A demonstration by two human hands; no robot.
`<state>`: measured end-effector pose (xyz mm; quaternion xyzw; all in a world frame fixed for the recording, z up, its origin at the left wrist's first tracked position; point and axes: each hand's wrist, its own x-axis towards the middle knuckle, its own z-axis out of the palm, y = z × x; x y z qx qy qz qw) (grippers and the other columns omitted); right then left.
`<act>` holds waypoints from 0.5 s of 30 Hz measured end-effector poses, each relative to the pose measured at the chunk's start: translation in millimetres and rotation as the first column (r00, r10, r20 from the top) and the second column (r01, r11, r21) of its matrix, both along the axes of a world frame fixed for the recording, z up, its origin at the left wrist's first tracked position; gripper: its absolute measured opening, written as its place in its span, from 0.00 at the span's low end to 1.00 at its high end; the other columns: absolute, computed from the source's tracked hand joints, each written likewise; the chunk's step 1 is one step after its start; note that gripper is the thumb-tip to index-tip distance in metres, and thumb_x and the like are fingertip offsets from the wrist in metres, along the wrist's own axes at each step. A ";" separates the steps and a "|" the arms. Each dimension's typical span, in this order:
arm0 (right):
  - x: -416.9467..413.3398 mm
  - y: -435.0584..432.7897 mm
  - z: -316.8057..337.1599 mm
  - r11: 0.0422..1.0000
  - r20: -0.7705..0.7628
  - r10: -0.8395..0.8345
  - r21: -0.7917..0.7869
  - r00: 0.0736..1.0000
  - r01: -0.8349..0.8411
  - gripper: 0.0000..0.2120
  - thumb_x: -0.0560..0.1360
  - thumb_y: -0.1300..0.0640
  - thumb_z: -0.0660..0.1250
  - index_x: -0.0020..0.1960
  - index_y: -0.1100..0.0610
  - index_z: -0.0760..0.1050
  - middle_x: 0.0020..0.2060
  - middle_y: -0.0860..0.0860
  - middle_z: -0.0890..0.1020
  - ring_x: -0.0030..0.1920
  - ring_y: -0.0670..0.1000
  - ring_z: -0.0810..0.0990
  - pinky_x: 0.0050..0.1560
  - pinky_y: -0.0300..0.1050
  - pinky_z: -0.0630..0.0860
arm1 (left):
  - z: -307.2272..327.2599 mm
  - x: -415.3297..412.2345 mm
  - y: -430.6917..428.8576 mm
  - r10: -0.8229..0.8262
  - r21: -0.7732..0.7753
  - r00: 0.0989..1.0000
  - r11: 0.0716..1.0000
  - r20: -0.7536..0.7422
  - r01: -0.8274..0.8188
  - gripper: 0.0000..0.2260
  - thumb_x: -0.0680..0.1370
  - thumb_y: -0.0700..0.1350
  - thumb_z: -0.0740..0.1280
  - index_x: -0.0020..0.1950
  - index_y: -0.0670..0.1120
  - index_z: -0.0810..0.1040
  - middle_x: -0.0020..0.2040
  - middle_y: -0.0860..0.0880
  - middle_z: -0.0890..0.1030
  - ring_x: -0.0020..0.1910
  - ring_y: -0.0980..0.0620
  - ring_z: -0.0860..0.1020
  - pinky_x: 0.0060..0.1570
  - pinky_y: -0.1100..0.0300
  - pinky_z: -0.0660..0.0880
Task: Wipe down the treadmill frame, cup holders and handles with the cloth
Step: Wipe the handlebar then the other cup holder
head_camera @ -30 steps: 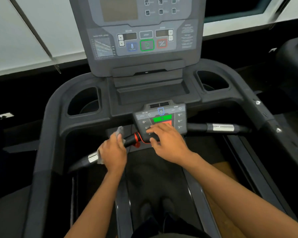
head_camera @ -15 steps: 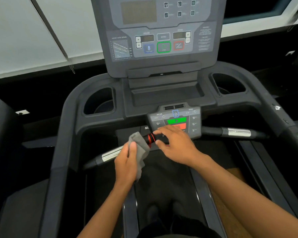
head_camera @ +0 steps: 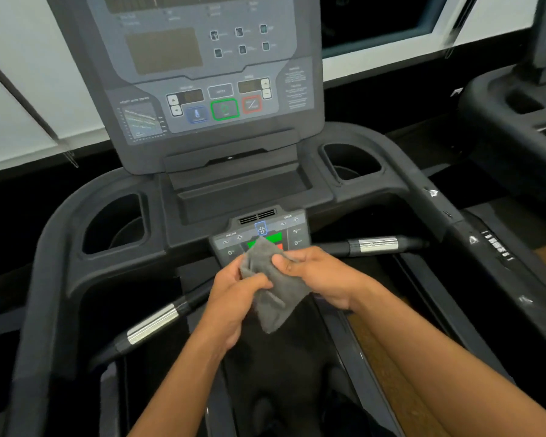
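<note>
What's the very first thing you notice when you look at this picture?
Right in the middle, the left hand and the right hand both hold a grey cloth in front of the small keypad. Above them stands the big console with its green-ringed button. A deep cup holder sits at the left.

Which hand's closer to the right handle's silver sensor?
Right: the right hand grips the grey cloth just left of the silver sensor; left hand holds the cloth's other side, farther left.
</note>
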<state>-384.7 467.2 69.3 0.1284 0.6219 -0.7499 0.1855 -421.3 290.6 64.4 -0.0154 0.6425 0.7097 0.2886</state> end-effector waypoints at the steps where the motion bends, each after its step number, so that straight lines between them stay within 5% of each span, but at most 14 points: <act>1: 2.4 12.3 2.0 0.998 -0.019 -0.040 0.037 0.999 0.041 0.16 0.83 0.55 0.64 0.62 0.65 0.81 0.56 0.61 0.85 0.56 0.56 0.84 0.62 0.51 0.78 | -1.2 -2.1 10.3 0.014 -0.047 1.000 0.999 -0.023 -0.015 0.21 0.73 0.28 0.68 0.59 0.49 0.85 0.51 0.46 0.88 0.53 0.47 0.85 0.50 0.54 0.80; 3: 5.0 41.8 7.2 0.982 -0.045 -0.168 0.077 0.985 0.171 0.15 0.84 0.56 0.63 0.60 0.65 0.82 0.55 0.61 0.86 0.57 0.58 0.84 0.62 0.54 0.79 | -2.1 -5.7 30.7 0.070 -0.081 0.997 0.994 -0.039 -0.073 0.21 0.76 0.31 0.68 0.62 0.52 0.83 0.48 0.50 0.88 0.50 0.51 0.86 0.47 0.55 0.82; 5: 3.8 74.0 14.2 0.922 -0.105 -0.302 0.220 0.948 0.318 0.15 0.84 0.51 0.64 0.56 0.60 0.84 0.52 0.58 0.87 0.56 0.59 0.85 0.59 0.57 0.80 | -2.9 -10.5 47.9 0.121 -0.083 0.990 0.988 -0.066 -0.127 0.19 0.79 0.34 0.68 0.66 0.53 0.80 0.51 0.48 0.88 0.54 0.48 0.86 0.55 0.49 0.83; 8: -2.2 118.4 16.2 0.682 -0.270 -0.362 0.576 0.892 0.451 0.18 0.82 0.42 0.62 0.43 0.54 0.80 0.40 0.52 0.84 0.44 0.55 0.83 0.44 0.58 0.78 | -0.4 -13.9 73.2 0.142 -0.087 0.979 0.984 -0.146 -0.156 0.17 0.81 0.35 0.67 0.64 0.54 0.80 0.51 0.48 0.88 0.57 0.48 0.85 0.57 0.52 0.81; 9: -4.8 128.8 11.8 0.617 -0.314 -0.329 0.643 0.891 0.454 0.17 0.82 0.41 0.62 0.42 0.50 0.78 0.38 0.49 0.82 0.41 0.51 0.80 0.41 0.53 0.74 | -0.5 -14.3 82.4 0.147 -0.084 0.978 0.983 -0.150 -0.161 0.17 0.80 0.35 0.68 0.63 0.54 0.80 0.50 0.48 0.88 0.57 0.48 0.85 0.56 0.54 0.81; 11: -12.7 137.1 -2.3 0.553 -0.336 -0.209 0.734 0.919 0.394 0.12 0.83 0.41 0.61 0.55 0.42 0.81 0.45 0.46 0.83 0.47 0.47 0.79 0.48 0.45 0.74 | -1.1 -13.9 100.1 0.153 -0.096 0.973 0.981 -0.173 -0.171 0.15 0.80 0.36 0.70 0.62 0.53 0.81 0.50 0.47 0.88 0.56 0.46 0.85 0.53 0.55 0.81; 13: -20.6 134.8 -27.0 0.497 -0.345 -0.010 0.812 0.938 0.304 0.17 0.82 0.42 0.61 0.69 0.42 0.77 0.62 0.48 0.83 0.61 0.51 0.79 0.61 0.47 0.74 | -3.5 -12.1 117.5 0.164 -0.122 0.965 0.974 -0.206 -0.191 0.14 0.79 0.36 0.71 0.60 0.53 0.82 0.50 0.46 0.87 0.54 0.44 0.86 0.54 0.51 0.81; 15: -25.3 126.8 -61.6 0.447 -0.293 0.243 0.880 0.925 0.161 0.21 0.81 0.42 0.62 0.71 0.45 0.76 0.69 0.52 0.79 0.67 0.56 0.77 0.66 0.52 0.74 | -5.9 -11.2 132.6 0.187 -0.133 0.957 0.967 -0.222 -0.219 0.15 0.79 0.35 0.72 0.59 0.53 0.82 0.48 0.47 0.87 0.49 0.50 0.86 0.53 0.53 0.81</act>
